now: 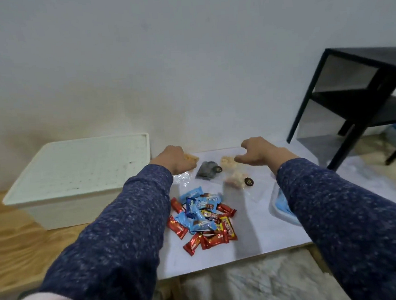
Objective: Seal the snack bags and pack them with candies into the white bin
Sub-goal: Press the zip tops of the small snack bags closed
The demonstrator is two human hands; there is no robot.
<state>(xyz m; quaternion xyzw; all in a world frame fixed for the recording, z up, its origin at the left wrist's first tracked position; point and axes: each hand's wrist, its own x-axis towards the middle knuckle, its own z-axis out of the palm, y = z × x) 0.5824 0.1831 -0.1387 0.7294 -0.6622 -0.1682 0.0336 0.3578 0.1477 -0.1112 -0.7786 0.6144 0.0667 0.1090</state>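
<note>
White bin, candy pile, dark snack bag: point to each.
White bin (77,171): head view, middle of its lid.
Candy pile (203,215): head view, blue wrappers at the pile's centre.
Dark snack bag (208,170): head view, dark contents, between the hands.

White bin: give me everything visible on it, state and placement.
The white bin is a rectangular, plastic-looking box with its lid on, so it is closed. The lid has a raised rim and a dotted texture with a few dark specks. It sits on the wood-grain surface against the wall, left of the white board holding the candies. The left hand hovers beside its right edge; contact is unclear.
</note>
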